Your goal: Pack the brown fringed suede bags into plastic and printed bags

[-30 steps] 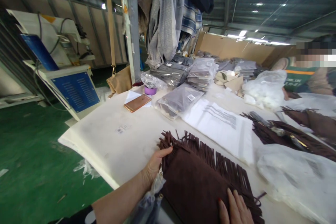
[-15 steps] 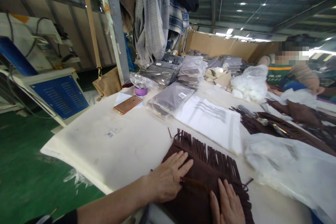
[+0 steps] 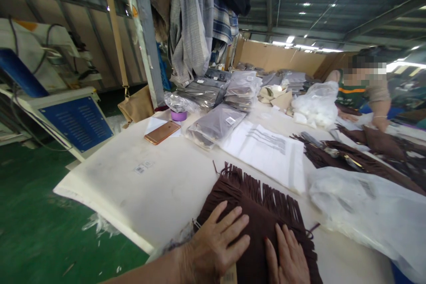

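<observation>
A dark brown fringed piece of suede-like material (image 3: 254,211) lies on the white-covered table in front of me, its fringe pointing away and along both sides. My left hand (image 3: 218,239) rests on its left part with the fingers spread. Flat on the right part is my right hand (image 3: 288,253), fingers stretched out and close together. A tan tag (image 3: 229,274) shows partly below my left palm. Thin cords stick out at the piece's corners. Its near edge is hidden by my hands and the frame's edge. Neither hand grips anything.
A phone (image 3: 162,132), a purple tape roll (image 3: 179,116) and bagged grey goods (image 3: 216,124) lie farther back. White printed plastic (image 3: 262,151) and a clear bag (image 3: 362,204) lie to the right, near more brown fringed pieces (image 3: 346,159). A co-worker (image 3: 359,93) stands across the table.
My left hand has shifted nearer to me and spread its fingers. Fringe on the left side and a tan tag have come into view. My right hand stays nearly put; the co-worker's arm has moved.
</observation>
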A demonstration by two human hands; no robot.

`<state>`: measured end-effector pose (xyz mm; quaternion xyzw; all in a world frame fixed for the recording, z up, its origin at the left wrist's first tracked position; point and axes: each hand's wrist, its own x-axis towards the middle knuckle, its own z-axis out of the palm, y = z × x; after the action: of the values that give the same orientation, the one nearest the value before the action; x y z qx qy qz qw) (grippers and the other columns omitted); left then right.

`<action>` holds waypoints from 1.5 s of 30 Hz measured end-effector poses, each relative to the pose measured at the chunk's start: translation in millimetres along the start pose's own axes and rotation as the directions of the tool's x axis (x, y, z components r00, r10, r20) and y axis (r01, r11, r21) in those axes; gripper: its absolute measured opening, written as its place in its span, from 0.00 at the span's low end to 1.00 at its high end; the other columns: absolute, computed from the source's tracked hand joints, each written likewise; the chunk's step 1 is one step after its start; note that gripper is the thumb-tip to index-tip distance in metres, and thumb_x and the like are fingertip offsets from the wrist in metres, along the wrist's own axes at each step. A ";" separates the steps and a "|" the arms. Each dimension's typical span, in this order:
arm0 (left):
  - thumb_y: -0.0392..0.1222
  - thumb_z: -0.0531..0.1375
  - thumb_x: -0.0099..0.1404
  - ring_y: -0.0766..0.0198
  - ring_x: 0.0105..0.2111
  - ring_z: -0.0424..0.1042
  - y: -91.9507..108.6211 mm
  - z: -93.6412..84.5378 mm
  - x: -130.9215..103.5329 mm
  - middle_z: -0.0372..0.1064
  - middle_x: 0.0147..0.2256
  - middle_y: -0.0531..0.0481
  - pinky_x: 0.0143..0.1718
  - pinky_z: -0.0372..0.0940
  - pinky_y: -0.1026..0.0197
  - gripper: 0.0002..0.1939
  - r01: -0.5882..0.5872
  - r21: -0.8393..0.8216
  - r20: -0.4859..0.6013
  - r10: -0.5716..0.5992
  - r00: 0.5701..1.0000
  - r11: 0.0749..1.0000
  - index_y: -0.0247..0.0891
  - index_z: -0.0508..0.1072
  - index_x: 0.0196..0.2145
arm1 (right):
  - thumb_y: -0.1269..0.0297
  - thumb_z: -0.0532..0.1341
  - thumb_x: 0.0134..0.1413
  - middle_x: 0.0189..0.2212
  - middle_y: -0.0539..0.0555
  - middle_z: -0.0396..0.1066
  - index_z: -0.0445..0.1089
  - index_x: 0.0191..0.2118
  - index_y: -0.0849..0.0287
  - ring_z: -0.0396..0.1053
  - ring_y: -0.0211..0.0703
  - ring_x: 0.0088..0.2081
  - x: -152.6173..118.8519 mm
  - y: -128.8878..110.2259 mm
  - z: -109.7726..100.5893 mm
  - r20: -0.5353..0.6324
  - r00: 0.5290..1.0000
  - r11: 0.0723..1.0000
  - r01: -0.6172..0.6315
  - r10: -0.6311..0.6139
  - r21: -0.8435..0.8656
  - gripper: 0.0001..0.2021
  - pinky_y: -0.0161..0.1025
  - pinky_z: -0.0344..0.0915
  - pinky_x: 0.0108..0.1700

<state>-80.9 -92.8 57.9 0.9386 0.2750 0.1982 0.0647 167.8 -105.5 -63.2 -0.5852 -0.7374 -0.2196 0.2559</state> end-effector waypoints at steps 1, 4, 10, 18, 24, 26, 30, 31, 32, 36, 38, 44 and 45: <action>0.33 0.50 0.62 0.41 0.60 0.50 1.0 0.9 -3.2 0.58 0.56 0.30 0.56 0.49 0.30 0.20 -0.024 0.001 -0.024 0.024 0.999 1.000 0.31 0.64 0.52 | 0.54 0.44 0.62 0.48 0.64 0.69 0.65 0.52 0.62 0.63 0.56 0.54 0.2 1.0 -1.4 0.020 1.000 1.000 0.015 -0.015 -0.002 0.24 0.54 0.63 0.50; 0.30 0.49 0.64 0.45 0.58 0.55 4.0 1.4 -15.0 0.64 0.52 0.34 0.56 0.53 0.35 0.18 -0.027 0.033 -0.088 0.030 0.996 0.999 0.34 0.66 0.50 | 0.56 0.43 0.62 0.49 0.64 0.68 0.65 0.52 0.63 0.62 0.56 0.55 2.4 3.2 -7.3 0.085 0.993 0.997 0.081 -0.080 -0.013 0.23 0.53 0.63 0.51; 0.38 0.50 0.66 0.56 0.54 0.64 3.5 -17.0 -43.0 0.68 0.51 0.42 0.56 0.59 0.50 0.18 0.232 -0.303 -0.397 -0.344 0.851 0.924 0.41 0.64 0.54 | 0.57 0.47 0.61 0.49 0.66 0.67 0.70 0.46 0.64 0.57 0.59 0.58 7.0 -4.1 -15.4 0.062 0.997 0.998 0.054 -0.052 -0.032 0.20 0.56 0.61 0.53; 0.56 0.56 0.54 0.66 0.23 0.64 -37.2 -39.1 -64.3 0.67 0.24 0.50 0.23 0.61 0.64 0.21 0.517 -0.856 0.081 -0.991 0.111 -0.012 0.32 0.72 0.31 | 0.57 0.45 0.61 0.52 0.62 0.66 0.70 0.47 0.61 0.58 0.56 0.58 5.4 7.1 -22.9 0.204 0.968 0.988 0.153 -0.147 -0.016 0.21 0.52 0.61 0.53; 0.54 0.56 0.46 0.71 0.16 0.60 -54.4 -42.0 -62.8 0.64 0.20 0.55 0.14 0.50 0.69 0.20 0.641 -0.761 0.256 -0.954 0.155 -0.100 0.34 0.64 0.31 | 0.56 0.44 0.61 0.50 0.67 0.66 0.64 0.53 0.67 0.57 0.58 0.58 6.2 -11.4 -9.1 0.031 0.998 0.998 -0.061 0.060 0.015 0.24 0.56 0.58 0.55; 0.53 0.55 0.45 0.71 0.15 0.60 -60.5 -42.3 -58.1 0.64 0.20 0.55 0.13 0.49 0.70 0.19 0.682 -0.724 0.310 -0.931 0.191 -0.101 0.36 0.61 0.31 | 0.58 0.46 0.61 0.49 0.67 0.67 0.66 0.50 0.67 0.58 0.58 0.57 6.7 -12.7 -7.2 -0.006 1.000 1.000 -0.008 0.008 -0.006 0.22 0.55 0.59 0.55; 0.49 0.51 0.47 0.68 0.15 0.64 -69.4 -39.1 -45.9 0.67 0.20 0.53 0.12 0.50 0.70 0.16 0.738 -0.665 0.404 -0.887 0.223 -0.117 0.37 0.60 0.32 | 0.63 0.47 0.60 0.48 0.66 0.68 0.70 0.43 0.63 0.54 0.59 0.60 10.8 -10.8 -12.4 -0.055 0.990 0.989 0.128 -0.132 -0.069 0.17 0.56 0.60 0.53; 0.47 0.50 0.46 0.68 0.15 0.65 -70.6 -37.8 -42.9 0.67 0.20 0.53 0.12 0.50 0.70 0.16 0.759 -0.640 0.425 -0.878 0.222 -0.118 0.37 0.60 0.32 | 0.65 0.46 0.60 0.48 0.67 0.68 0.71 0.41 0.63 0.51 0.60 0.61 12.5 -10.6 -15.1 -0.062 0.984 0.983 0.162 -0.168 -0.081 0.17 0.56 0.60 0.52; 0.46 0.50 0.46 0.67 0.14 0.65 -71.4 -36.3 -40.0 0.67 0.20 0.52 0.11 0.49 0.70 0.15 0.781 -0.614 0.445 -0.868 0.221 -0.116 0.37 0.61 0.32 | 0.66 0.46 0.60 0.47 0.67 0.68 0.71 0.39 0.62 0.50 0.61 0.62 14.2 -10.5 -18.1 -0.064 0.978 0.977 0.195 -0.201 -0.089 0.17 0.57 0.60 0.52; 0.42 0.51 0.43 0.67 0.13 0.64 -73.9 -32.4 -26.8 0.66 0.17 0.53 0.10 0.47 0.70 0.10 0.852 -0.516 0.546 -0.798 0.253 -0.083 0.36 0.63 0.26 | 0.65 0.45 0.61 0.48 0.66 0.68 0.72 0.38 0.62 0.47 0.59 0.63 17.2 -9.9 -27.3 -0.004 0.981 0.978 0.195 -0.196 -0.080 0.18 0.56 0.60 0.52; 0.42 0.52 0.42 0.66 0.12 0.63 -77.1 -33.9 -18.8 0.64 0.15 0.53 0.10 0.48 0.69 0.08 0.883 -0.465 0.619 -0.737 0.270 -0.067 0.36 0.64 0.22 | 0.63 0.44 0.62 0.50 0.65 0.67 0.72 0.39 0.62 0.49 0.57 0.62 15.6 -9.8 -27.7 0.057 0.987 0.988 0.150 -0.148 -0.040 0.19 0.54 0.60 0.54; 0.43 0.52 0.46 0.62 0.13 0.63 -93.2 -55.5 -6.3 0.65 0.14 0.46 0.12 0.51 0.66 0.10 0.958 -0.281 0.787 -0.555 0.268 0.064 0.34 0.66 0.16 | 0.55 0.44 0.62 0.51 0.67 0.66 0.69 0.47 0.65 0.54 0.58 0.59 9.9 -18.1 -17.1 0.057 0.995 0.993 -0.090 0.087 0.070 0.24 0.58 0.56 0.56; 0.43 0.52 0.47 0.63 0.12 0.62 -95.0 -59.2 -7.3 0.64 0.13 0.46 0.12 0.51 0.66 0.11 0.961 -0.257 0.782 -0.563 0.268 0.099 0.35 0.65 0.14 | 0.54 0.43 0.62 0.51 0.68 0.65 0.68 0.48 0.66 0.55 0.59 0.59 9.6 -19.7 -16.1 0.063 0.991 0.989 -0.122 0.117 0.084 0.25 0.58 0.56 0.56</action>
<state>-157.3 -16.1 87.6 0.5279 0.6121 -0.0321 0.5879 148.8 -112.6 -45.1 -0.6227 -0.7171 -0.1542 0.2725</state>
